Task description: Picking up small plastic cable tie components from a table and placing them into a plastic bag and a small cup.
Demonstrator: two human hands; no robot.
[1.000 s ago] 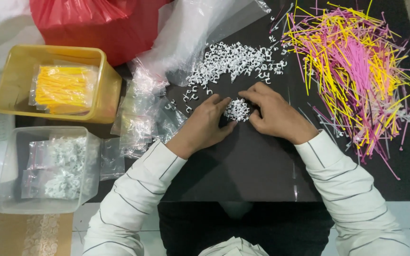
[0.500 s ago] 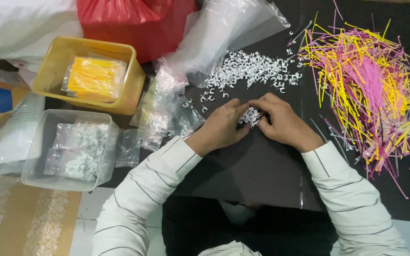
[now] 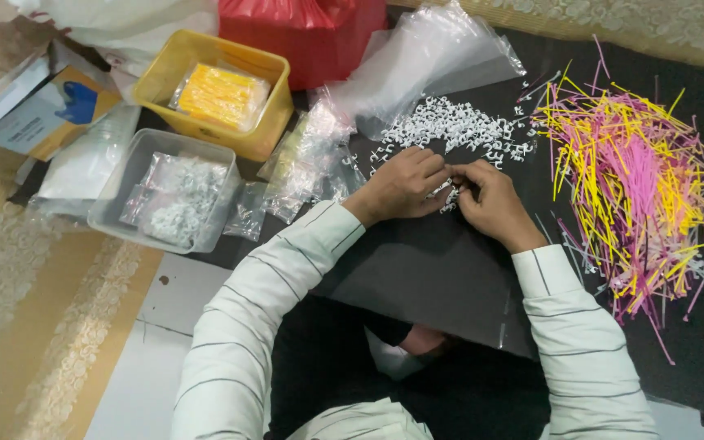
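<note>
Black sheet covers the desk. Both hands, left hand and right hand, grip a small bunch of white clips between them; pinching gently should keep the loose pile behind undisturbed.

A black mat covers pale floor tiles, with a beige lace-patterned rug alongside, evenly lit.

I count two hands, left hand and right hand; one yellow bin; one clear tub; one red bag; clips and ties too many to count.
</note>
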